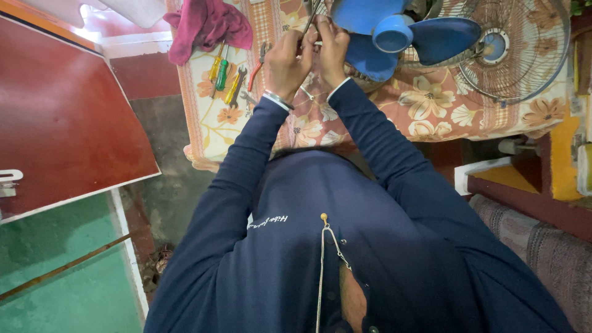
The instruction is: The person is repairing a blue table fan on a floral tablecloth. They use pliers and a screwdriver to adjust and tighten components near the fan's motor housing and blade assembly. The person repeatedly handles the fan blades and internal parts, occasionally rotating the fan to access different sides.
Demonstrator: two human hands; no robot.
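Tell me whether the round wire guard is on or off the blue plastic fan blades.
Off. The round wire guard lies on the floral tablecloth beside the bare blue plastic fan blades.

Soft, even indoor light, with one glare spot at eleven o'clock.

You saw a bright sheen on the red board (68, 117), weak shadows under the arms, slight blur on both hands, and wide-angle bending along the frame's edges at three and nine o'clock.
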